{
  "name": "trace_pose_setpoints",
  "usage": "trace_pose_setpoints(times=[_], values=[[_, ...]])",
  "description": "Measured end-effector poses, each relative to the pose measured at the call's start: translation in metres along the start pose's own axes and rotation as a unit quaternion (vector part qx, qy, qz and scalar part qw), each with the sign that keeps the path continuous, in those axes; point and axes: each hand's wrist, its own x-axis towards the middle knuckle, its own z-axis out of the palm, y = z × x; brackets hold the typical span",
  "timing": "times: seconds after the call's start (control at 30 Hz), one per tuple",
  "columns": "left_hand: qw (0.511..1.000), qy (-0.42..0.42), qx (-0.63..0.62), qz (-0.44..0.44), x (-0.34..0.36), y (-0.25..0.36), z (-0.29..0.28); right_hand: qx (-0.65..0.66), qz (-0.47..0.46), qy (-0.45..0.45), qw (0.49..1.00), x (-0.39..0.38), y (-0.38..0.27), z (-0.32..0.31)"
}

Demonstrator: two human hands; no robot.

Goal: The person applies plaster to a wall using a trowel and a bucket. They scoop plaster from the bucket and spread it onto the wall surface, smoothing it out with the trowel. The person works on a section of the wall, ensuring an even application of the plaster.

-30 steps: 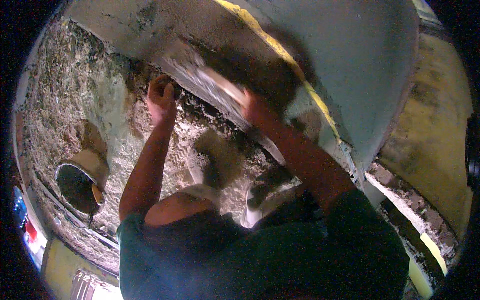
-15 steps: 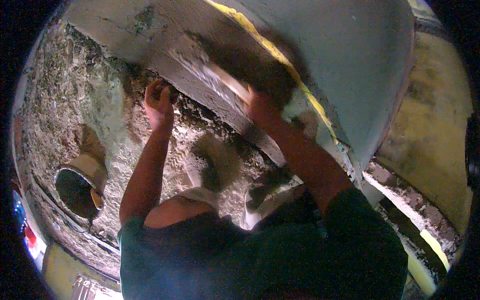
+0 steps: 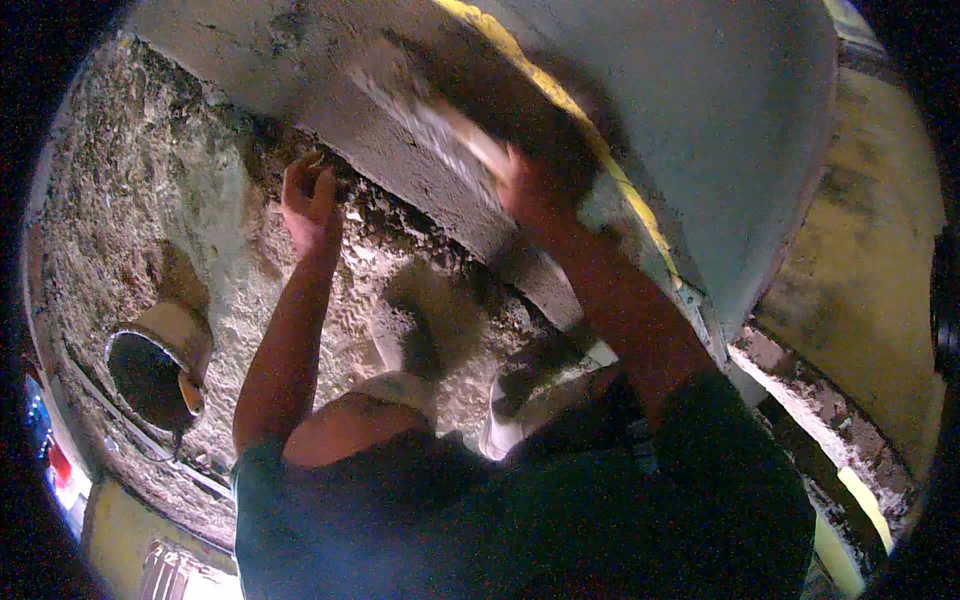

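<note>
My right hand is closed around the pale handle of a long flat plastering trowel, blurred by motion. The trowel lies against a strip of grey-brown mortar, beside a dark shadow. My left hand is raised near the broken lower edge of that strip. Its fingers are loosely curled and apart, and nothing shows in them.
A pale bucket with a dark inside stands on rough, crumbly ground at left. Beyond the mortar, a yellow strip borders a smooth grey surface. A stained yellowish surface lies at far right.
My right hand and the trowel have shifted slightly up and right. My left hand has moved slightly left, its fingers a little more spread. The whole view has shifted slightly.
</note>
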Motion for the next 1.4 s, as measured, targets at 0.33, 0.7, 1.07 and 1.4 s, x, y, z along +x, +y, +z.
trace_pose_setpoints(times=[0.33,0.7,1.07,1.4], values=[[0.998,0.024,-0.003,0.065,0.013,0.030,0.005,-0.056,-0.040,-0.051,0.996,-0.028,0.025,0.006],[1.000,0.026,0.003,0.015,0.007,0.010,-0.030,0.009,0.048,-0.079,0.996,0.047,-0.053,-0.003],[0.999,0.018,-0.012,0.041,-0.003,0.024,-0.029,-0.089,-0.072,0.045,0.992,-0.057,0.042,0.001],[0.998,0.020,-0.035,0.052,0.012,0.036,0.021,-0.007,0.008,0.002,1.000,0.106,-0.006,-0.037]])
